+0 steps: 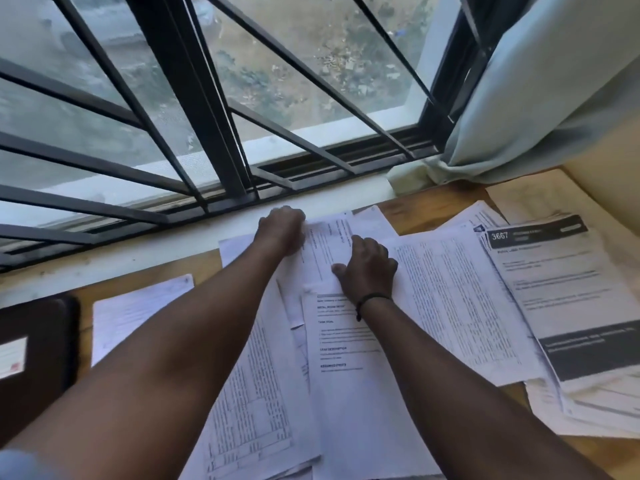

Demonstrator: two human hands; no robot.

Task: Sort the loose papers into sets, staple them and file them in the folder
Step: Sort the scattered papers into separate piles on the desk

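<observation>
Loose printed papers cover the wooden desk [429, 197] under the window. My left hand [282, 230] is curled on the far left edge of a white printed sheet [329, 244] near the sill. My right hand [367, 268] grips the same sheet from its right side, thumb on top. Below them lie a sheet with bold headings [346, 358] and a sheet of dense tables [249, 393]. To the right are a sheet of close text [457, 306] and a stack topped by a "3667" page [554, 289]. A beige folder [540, 195] lies at the far right. No stapler is visible.
A single sheet [138, 313] lies apart at the left, beside a dark flat object [34, 348] with a label. The white sill [173, 240] and black window bars [207, 116] close off the far side. A pale curtain [536, 98] hangs down to the desk at the right.
</observation>
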